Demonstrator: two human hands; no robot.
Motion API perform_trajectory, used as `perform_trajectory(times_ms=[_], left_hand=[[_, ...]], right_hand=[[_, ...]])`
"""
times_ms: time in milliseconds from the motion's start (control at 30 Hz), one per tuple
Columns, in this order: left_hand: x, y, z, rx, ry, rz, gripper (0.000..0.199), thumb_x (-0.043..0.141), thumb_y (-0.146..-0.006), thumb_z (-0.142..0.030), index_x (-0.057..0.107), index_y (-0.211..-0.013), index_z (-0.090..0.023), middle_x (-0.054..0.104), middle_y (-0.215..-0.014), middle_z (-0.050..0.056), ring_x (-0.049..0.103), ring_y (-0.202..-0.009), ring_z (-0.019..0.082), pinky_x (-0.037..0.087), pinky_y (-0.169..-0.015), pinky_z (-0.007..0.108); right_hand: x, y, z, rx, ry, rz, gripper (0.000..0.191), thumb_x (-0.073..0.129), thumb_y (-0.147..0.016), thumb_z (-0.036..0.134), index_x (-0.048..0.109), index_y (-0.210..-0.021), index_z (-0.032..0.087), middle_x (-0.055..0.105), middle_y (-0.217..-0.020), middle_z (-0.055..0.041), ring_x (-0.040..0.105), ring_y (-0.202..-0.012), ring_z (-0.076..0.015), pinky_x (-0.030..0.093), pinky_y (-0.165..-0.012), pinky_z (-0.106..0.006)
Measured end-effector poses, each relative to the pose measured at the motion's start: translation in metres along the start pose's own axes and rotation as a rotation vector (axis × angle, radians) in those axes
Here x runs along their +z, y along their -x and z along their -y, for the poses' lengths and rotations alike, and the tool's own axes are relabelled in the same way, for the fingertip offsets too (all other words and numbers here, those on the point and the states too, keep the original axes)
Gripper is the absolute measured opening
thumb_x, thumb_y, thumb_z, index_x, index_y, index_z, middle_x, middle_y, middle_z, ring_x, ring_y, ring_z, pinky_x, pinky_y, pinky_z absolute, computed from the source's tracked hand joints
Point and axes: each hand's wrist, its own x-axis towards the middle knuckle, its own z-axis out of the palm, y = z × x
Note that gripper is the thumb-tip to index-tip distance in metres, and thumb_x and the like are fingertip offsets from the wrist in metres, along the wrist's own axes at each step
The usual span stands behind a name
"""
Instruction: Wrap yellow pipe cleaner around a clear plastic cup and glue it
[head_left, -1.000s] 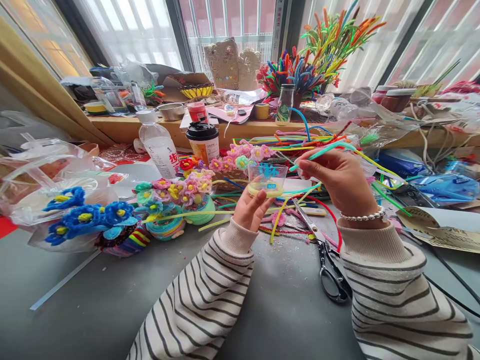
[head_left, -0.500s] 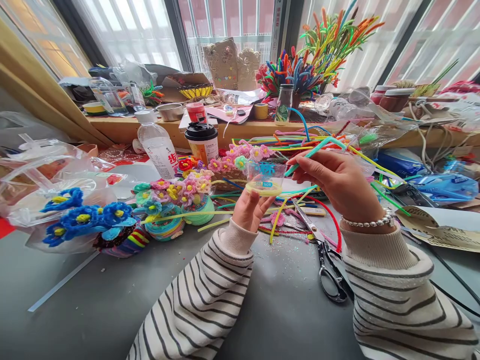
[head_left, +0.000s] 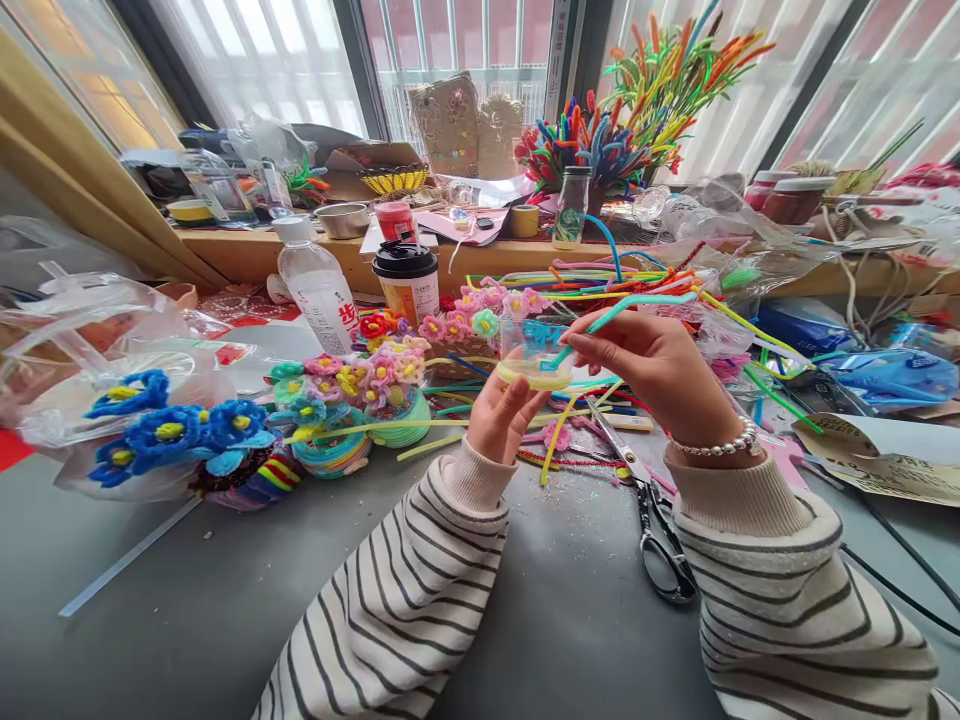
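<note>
My left hand [head_left: 501, 410] grips a clear plastic cup [head_left: 517, 343] with blue print, its lower end ringed by a pale yellow band. In my right hand [head_left: 645, 365] a turquoise pipe cleaner [head_left: 626, 303] is pinched between thumb and fingers. One end of it reaches to the cup's side; whether it touches is hard to tell. The other end sticks out to the right above the hand. Black-handled scissors [head_left: 661, 560] lie on the grey table [head_left: 570, 620] below my right hand, blades pointing away to the left.
Blue pipe-cleaner flowers [head_left: 172, 432] and pastel flower pots [head_left: 397, 420] stand at the left. Behind are a water bottle [head_left: 316, 285] and a lidded paper cup [head_left: 406, 280]. Loose pipe cleaners [head_left: 555, 450] lie around the cup. A brown paper piece [head_left: 877, 460] is at right.
My right hand has moved left toward the cup, bringing the turquoise pipe cleaner's end against or in front of its side. The cup has shifted slightly and tilted in my left hand.
</note>
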Motion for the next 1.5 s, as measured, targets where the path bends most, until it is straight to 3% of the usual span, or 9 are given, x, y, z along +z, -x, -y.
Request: perform_trajectory(times_ms=[167, 333, 500, 600, 733, 867, 1033, 1233, 1500], left_hand=[[0.0015, 0.0031, -0.0014, 0.002, 0.025, 0.047, 0.049, 0.067, -0.065, -0.039, 0.055, -0.107, -0.017, 0.064, -0.099, 0.005, 0.061, -0.092, 0.019, 0.042, -0.088, 0.033], [0.0014, 0.0025, -0.0017, 0.023, -0.009, 0.022, 0.047, 0.065, -0.066, -0.038, 0.055, -0.107, -0.019, 0.062, -0.102, 0.005, 0.059, -0.096, 0.019, 0.041, -0.090, 0.035], [0.0007, 0.0002, 0.0026, 0.203, -0.103, -0.034, 0.052, 0.074, -0.056, -0.023, 0.053, -0.103, -0.022, 0.059, -0.107, 0.004, 0.055, -0.104, 0.020, 0.038, -0.093, 0.034], [-0.0002, -0.0003, 0.0042, 0.237, -0.132, -0.016, 0.055, 0.076, -0.053, -0.020, 0.052, -0.103, -0.022, 0.058, -0.110, 0.005, 0.054, -0.104, 0.020, 0.040, -0.092, 0.034], [-0.0004, -0.0006, 0.0018, 0.202, -0.097, -0.017, 0.047, 0.074, -0.057, -0.031, 0.056, -0.098, -0.018, 0.059, -0.106, 0.006, 0.053, -0.105, 0.020, 0.038, -0.094, 0.032], [-0.0002, -0.0019, -0.0008, 0.164, -0.063, -0.036, 0.044, 0.074, -0.056, -0.034, 0.058, -0.094, -0.018, 0.062, -0.098, 0.004, 0.056, -0.099, 0.017, 0.038, -0.092, 0.030], [-0.0019, -0.0033, 0.0018, 0.241, -0.085, -0.080, 0.048, 0.077, -0.052, -0.024, 0.053, -0.093, -0.020, 0.060, -0.091, 0.001, 0.058, -0.090, 0.014, 0.042, -0.086, 0.028], [-0.0050, -0.0039, 0.0048, 0.358, -0.206, -0.119, 0.049, 0.076, -0.053, -0.019, 0.050, -0.094, -0.022, 0.056, -0.093, 0.000, 0.057, -0.093, 0.014, 0.043, -0.086, 0.028], [-0.0062, -0.0035, 0.0050, 0.356, -0.212, -0.125, 0.049, 0.076, -0.054, -0.021, 0.049, -0.095, -0.022, 0.054, -0.094, 0.001, 0.056, -0.094, 0.015, 0.042, -0.087, 0.029]], right_hand=[[-0.0043, -0.0019, 0.0006, 0.000, -0.020, -0.035, 0.003, 0.066, -0.069, 0.027, 0.067, -0.071, 0.026, 0.061, -0.060, 0.0032, 0.056, -0.056, -0.0088, 0.048, -0.053, -0.023], [-0.0059, -0.0015, -0.0009, 0.014, -0.024, -0.022, 0.004, 0.066, -0.070, 0.029, 0.067, -0.073, 0.027, 0.065, -0.073, 0.0017, 0.056, -0.059, -0.0097, 0.049, -0.053, -0.025], [-0.0047, 0.0002, 0.0003, 0.013, -0.016, 0.044, 0.008, 0.062, -0.072, 0.033, 0.067, -0.076, 0.027, 0.064, -0.095, 0.0006, 0.055, -0.067, -0.0110, 0.048, -0.056, -0.026], [-0.0037, 0.0002, 0.0006, 0.023, -0.027, 0.052, 0.009, 0.063, -0.072, 0.034, 0.066, -0.077, 0.027, 0.064, -0.089, 0.0005, 0.055, -0.065, -0.0111, 0.049, -0.058, -0.027], [-0.0050, -0.0002, -0.0013, 0.024, -0.057, 0.022, 0.008, 0.062, -0.072, 0.033, 0.066, -0.077, 0.028, 0.062, -0.083, 0.0014, 0.055, -0.063, -0.0110, 0.050, -0.059, -0.028], [-0.0061, -0.0007, -0.0027, 0.021, -0.059, 0.029, 0.010, 0.059, -0.076, 0.031, 0.067, -0.082, 0.029, 0.061, -0.092, 0.0013, 0.056, -0.069, -0.0117, 0.051, -0.061, -0.028], [-0.0049, -0.0011, -0.0019, -0.001, -0.013, 0.042, 0.016, 0.056, -0.078, 0.029, 0.066, -0.090, 0.031, 0.060, -0.104, 0.0010, 0.056, -0.073, -0.0120, 0.051, -0.060, -0.028], [-0.0031, -0.0006, 0.0004, 0.031, 0.015, 0.052, 0.016, 0.056, -0.078, 0.030, 0.065, -0.090, 0.028, 0.060, -0.105, 0.0000, 0.057, -0.075, -0.0122, 0.051, -0.062, -0.026], [-0.0032, -0.0011, -0.0028, 0.037, -0.001, 0.047, 0.017, 0.057, -0.077, 0.031, 0.064, -0.090, 0.023, 0.060, -0.106, -0.0020, 0.057, -0.074, -0.0109, 0.051, -0.060, -0.024]])
